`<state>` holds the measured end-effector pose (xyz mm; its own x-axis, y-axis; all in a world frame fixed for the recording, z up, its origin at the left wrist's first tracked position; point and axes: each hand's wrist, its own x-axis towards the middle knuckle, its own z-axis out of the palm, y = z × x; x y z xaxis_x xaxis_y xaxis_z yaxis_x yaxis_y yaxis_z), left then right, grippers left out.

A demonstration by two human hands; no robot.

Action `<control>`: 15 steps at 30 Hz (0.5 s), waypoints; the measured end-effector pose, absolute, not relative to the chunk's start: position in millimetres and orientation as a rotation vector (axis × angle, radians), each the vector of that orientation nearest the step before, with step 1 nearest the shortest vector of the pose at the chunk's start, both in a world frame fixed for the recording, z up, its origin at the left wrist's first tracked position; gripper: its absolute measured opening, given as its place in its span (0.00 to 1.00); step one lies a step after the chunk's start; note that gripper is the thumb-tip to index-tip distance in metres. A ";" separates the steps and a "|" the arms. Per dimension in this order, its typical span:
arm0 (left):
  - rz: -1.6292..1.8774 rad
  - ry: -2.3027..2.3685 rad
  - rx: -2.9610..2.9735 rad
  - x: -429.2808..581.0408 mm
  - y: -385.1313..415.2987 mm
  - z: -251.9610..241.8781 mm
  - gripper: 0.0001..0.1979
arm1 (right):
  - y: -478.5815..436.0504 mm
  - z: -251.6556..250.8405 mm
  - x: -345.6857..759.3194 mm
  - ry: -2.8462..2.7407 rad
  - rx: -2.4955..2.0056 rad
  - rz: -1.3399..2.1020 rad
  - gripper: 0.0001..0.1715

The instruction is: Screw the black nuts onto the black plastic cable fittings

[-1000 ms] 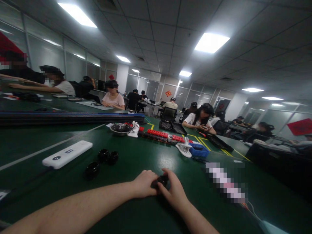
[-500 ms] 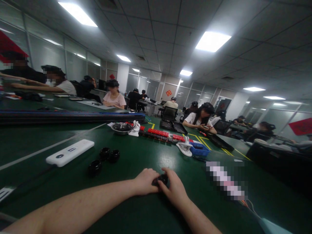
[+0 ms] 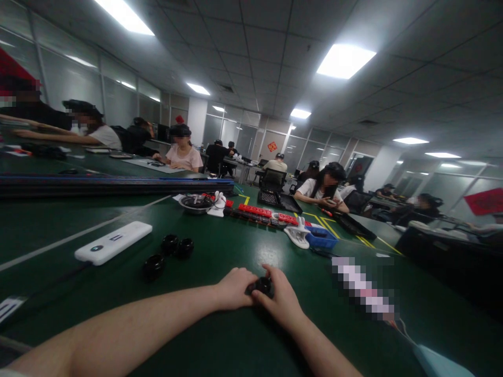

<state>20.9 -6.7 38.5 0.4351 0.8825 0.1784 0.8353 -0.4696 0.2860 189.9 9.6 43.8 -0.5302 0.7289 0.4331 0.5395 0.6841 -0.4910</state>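
Both my hands meet over a small black round part [image 3: 262, 286] on the green table [image 3: 220, 340], near its front middle. My left hand [image 3: 234, 288] has its fingers curled against the part's left side. My right hand [image 3: 280, 299] pinches it from the right with thumb and fingers. Most of the part is hidden between my fingers. Three similar black round parts [image 3: 170, 253] lie to the left, a short way beyond my left forearm.
A white oblong device [image 3: 113, 242] lies at the left. Farther back are a metal bowl [image 3: 195, 202], a row of red blocks [image 3: 267, 214], a white clip [image 3: 297, 236] and a blue tray [image 3: 321, 240]. Other people sit at tables behind.
The view has shifted slightly; both hands stay closed on the small black part in nearly the same spot, with only small finger movement.
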 end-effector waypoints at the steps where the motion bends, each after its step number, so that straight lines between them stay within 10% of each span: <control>1: 0.459 1.522 2.527 21.0 -7.1 39.0 0.12 | 10.4 42.7 190.2 -2.263 -0.963 0.396 0.27; 15: 0.487 1.482 2.529 21.4 -8.7 40.7 0.13 | 9.7 37.4 190.4 -2.171 -1.042 0.381 0.28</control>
<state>21.4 -8.7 40.7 0.4527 0.8706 0.1925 0.8151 -0.4916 0.3066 190.4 9.7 37.4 -0.4409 0.7718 0.4582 0.5696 0.6351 -0.5217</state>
